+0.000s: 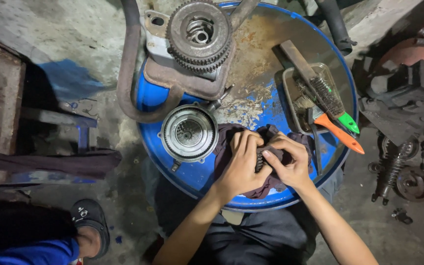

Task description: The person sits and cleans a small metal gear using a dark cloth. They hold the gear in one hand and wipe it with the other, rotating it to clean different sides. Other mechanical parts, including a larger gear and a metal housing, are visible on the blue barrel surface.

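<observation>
Both hands clench one small dark toothed metal gear (261, 158) wrapped in a dark purple rag (226, 147) on the blue drum top (182, 176) — left hand (241, 164) cupping it, right hand (290, 164) gripping its other side — equally near.

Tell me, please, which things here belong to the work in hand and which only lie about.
In use:
left hand
right hand
small dark gear, held by both hands
dark rag under it

Lying about:
round clutch housing
large gear assembly
wire brush in metal tray
orange-handled tool
blue drum
</observation>
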